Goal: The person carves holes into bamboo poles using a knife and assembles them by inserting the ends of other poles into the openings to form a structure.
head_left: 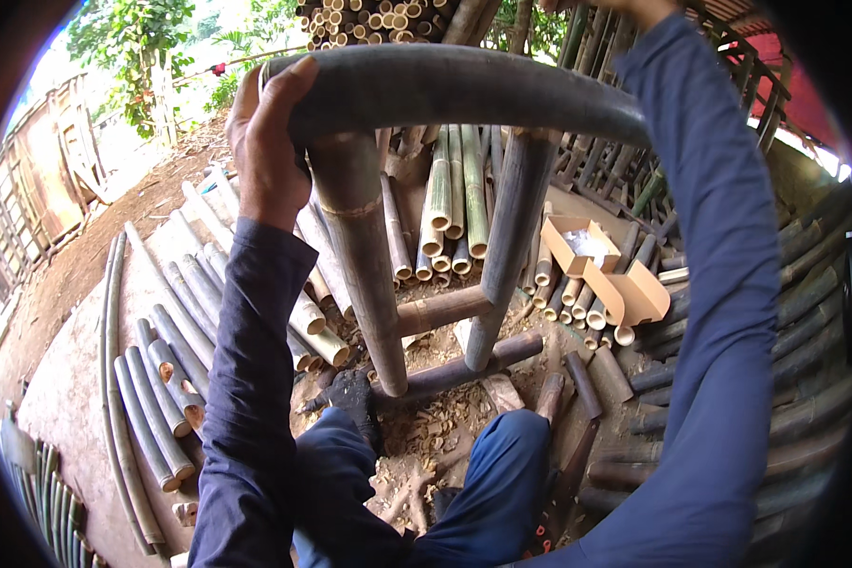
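My left hand (267, 142) grips the left end of a thick, curved grey bamboo rail (464, 87) that tops a bamboo frame. Two upright bamboo legs (364, 256) drop from that rail to cross rungs (445, 308) near the ground. My right arm, in a dark blue sleeve (719, 284), reaches up the right side. Only a sliver of my right hand (646, 8) shows at the top edge, so its grip is hidden. My knees in blue trousers (497, 464) sit below the frame.
Cut bamboo poles (166, 379) lie in rows on the left. More short lengths (450, 204) are stacked behind the frame. An open cardboard box (582, 248) sits among the pieces on the right. Shavings (426, 431) cover the ground. Stacked dark poles (805, 303) line the right.
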`<action>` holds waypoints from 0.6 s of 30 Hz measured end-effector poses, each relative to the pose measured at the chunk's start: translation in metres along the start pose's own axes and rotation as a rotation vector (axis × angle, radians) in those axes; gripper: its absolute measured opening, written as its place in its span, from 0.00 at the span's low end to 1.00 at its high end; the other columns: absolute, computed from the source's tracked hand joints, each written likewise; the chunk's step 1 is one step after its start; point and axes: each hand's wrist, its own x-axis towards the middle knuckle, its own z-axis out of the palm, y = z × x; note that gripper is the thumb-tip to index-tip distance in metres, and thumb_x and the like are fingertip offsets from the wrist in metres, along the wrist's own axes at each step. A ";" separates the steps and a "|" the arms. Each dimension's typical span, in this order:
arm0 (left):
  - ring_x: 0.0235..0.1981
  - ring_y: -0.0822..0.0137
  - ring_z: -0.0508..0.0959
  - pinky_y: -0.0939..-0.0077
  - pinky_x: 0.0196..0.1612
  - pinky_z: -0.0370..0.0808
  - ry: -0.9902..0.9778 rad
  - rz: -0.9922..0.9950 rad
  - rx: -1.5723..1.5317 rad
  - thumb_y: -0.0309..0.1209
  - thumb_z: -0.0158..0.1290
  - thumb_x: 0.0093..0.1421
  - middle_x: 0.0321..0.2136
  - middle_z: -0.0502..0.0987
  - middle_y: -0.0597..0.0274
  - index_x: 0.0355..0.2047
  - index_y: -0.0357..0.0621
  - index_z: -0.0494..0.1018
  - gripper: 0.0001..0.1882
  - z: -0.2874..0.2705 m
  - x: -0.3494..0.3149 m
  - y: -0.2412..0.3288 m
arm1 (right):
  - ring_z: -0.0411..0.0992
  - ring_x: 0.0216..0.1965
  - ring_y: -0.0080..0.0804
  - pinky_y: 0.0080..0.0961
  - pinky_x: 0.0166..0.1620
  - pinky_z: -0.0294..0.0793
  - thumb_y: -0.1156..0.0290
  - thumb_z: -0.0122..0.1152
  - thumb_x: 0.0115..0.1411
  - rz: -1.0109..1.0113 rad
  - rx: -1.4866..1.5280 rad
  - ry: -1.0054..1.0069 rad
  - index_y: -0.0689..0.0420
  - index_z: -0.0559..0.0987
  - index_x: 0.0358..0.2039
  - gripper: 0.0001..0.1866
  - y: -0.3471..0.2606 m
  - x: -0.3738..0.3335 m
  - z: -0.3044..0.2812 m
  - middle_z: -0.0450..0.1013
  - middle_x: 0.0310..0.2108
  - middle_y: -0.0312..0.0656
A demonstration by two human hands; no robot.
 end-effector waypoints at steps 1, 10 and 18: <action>0.41 0.65 0.83 0.68 0.46 0.81 0.009 0.001 -0.045 0.35 0.60 0.62 0.39 0.81 0.61 0.45 0.42 0.78 0.14 0.006 -0.002 -0.005 | 0.83 0.35 0.45 0.38 0.48 0.82 0.57 0.48 0.72 0.037 0.017 0.100 0.71 0.81 0.52 0.27 -0.059 -0.024 -0.041 0.83 0.29 0.55; 0.40 0.68 0.82 0.73 0.48 0.78 -0.039 0.005 -0.006 0.36 0.61 0.62 0.38 0.82 0.60 0.44 0.39 0.78 0.15 0.005 0.003 -0.001 | 0.80 0.48 0.37 0.36 0.53 0.74 0.50 0.50 0.70 0.129 -0.123 -0.149 0.50 0.86 0.51 0.23 0.064 0.008 0.098 0.83 0.48 0.44; 0.44 0.64 0.84 0.67 0.52 0.79 -0.055 -0.050 -0.004 0.38 0.59 0.65 0.44 0.83 0.59 0.49 0.43 0.78 0.16 -0.005 0.016 -0.014 | 0.79 0.52 0.50 0.41 0.60 0.72 0.46 0.38 0.75 0.177 -0.024 0.025 0.68 0.84 0.46 0.36 -0.060 -0.040 -0.038 0.83 0.43 0.56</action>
